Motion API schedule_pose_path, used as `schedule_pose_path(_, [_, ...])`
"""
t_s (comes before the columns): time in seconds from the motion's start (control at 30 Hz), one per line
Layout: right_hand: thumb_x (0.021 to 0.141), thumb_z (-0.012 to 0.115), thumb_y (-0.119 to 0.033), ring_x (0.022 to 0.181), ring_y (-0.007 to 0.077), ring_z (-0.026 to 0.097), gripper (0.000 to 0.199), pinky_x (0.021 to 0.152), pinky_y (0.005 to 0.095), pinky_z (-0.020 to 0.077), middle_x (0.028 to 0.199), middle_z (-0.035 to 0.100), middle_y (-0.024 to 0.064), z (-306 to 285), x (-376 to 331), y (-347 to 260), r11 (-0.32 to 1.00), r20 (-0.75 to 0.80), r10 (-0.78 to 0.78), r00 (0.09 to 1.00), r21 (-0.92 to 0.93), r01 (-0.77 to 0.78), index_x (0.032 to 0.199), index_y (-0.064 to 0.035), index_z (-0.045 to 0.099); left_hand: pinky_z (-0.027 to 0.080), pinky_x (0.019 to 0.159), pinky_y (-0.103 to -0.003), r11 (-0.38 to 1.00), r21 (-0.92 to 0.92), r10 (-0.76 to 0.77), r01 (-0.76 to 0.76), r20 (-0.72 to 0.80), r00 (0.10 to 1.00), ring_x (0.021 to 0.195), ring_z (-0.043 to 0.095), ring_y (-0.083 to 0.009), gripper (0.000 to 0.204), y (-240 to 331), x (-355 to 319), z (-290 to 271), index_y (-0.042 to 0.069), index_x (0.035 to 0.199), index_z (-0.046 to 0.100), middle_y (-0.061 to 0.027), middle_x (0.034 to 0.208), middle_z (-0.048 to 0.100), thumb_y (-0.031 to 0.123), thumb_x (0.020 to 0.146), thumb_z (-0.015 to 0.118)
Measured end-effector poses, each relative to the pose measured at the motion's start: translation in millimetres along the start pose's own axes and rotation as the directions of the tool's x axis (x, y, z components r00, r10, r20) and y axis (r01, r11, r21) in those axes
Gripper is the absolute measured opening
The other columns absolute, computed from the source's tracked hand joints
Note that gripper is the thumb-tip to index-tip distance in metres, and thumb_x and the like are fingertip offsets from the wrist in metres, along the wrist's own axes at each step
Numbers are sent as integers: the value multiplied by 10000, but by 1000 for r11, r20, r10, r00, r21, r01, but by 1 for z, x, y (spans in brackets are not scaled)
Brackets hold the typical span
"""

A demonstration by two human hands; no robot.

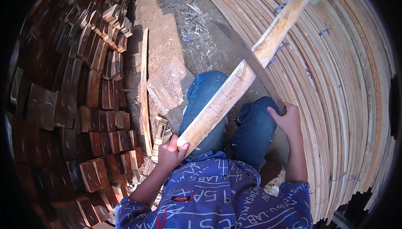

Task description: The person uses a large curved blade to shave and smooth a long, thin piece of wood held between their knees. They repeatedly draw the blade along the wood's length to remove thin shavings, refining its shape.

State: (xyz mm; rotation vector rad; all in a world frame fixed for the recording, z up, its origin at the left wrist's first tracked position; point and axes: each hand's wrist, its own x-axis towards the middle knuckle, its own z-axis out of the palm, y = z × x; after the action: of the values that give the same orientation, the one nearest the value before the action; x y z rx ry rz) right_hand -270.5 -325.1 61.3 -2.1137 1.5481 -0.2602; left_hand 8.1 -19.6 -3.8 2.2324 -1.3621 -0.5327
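Plank (224, 97) in left hand (171, 153)

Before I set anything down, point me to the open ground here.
Free patch: sunlit ground, right of the thin wooden strip, left of the shavings, beyond the pale slab.
Crowded: the stacked blocks at left, the long planks at right, and wherever board and blade cross.

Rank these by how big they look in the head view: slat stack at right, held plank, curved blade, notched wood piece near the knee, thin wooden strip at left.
1. Slat stack
2. Plank
3. Curved blade and thin wooden strip: too alike to rank
4. Notched wood piece
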Motion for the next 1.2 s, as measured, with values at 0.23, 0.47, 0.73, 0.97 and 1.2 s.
schedule_pose_path(0.23, [685,706,-241,686,375,687,217,655,491,542,684,665,196,84,-22,-79,912,252,-376,892,-68,404,705,-37,633,527,521,-456,998,36,-59,58,23,998,551,657,-369,401,-4,-3,0,15,886,532,-190,615,624,389,899,674])
schedule_pose_path(0.47, [630,688,-163,673,370,658,151,619,492,505,701,653,152,70,-11,-61,889,196,-416,888,-117,442,687,-55,600,525,516,-442,997,53,-54,54,1,999,548,656,-358,401,-1,-6,-4,16,855,524,-186,617,623,376,887,696])
schedule_pose_path(0.73, [697,665,-160,681,380,666,143,631,482,506,697,649,215,3,1,-2,921,4,-101,995,-377,95,733,-21,666,514,510,-453,999,19,-43,43,13,999,549,646,-373,396,0,-3,-3,15,848,518,-190,617,614,371,895,686])
schedule_pose_path(0.97, [797,682,-198,637,405,640,232,615,451,496,661,619,245,-32,12,30,978,-64,177,982,-96,-183,779,33,665,515,515,-463,999,18,-52,51,41,998,552,654,-377,409,-2,0,-3,4,881,536,-206,609,615,398,915,641])
schedule_pose_path(1.2, [676,735,-225,697,384,674,218,674,478,540,695,665,196,62,-6,-50,979,206,-194,959,-28,203,768,-32,691,519,523,-462,996,41,-84,82,51,995,548,651,-373,387,-1,-3,-1,2,886,538,-192,582,607,364,891,677])
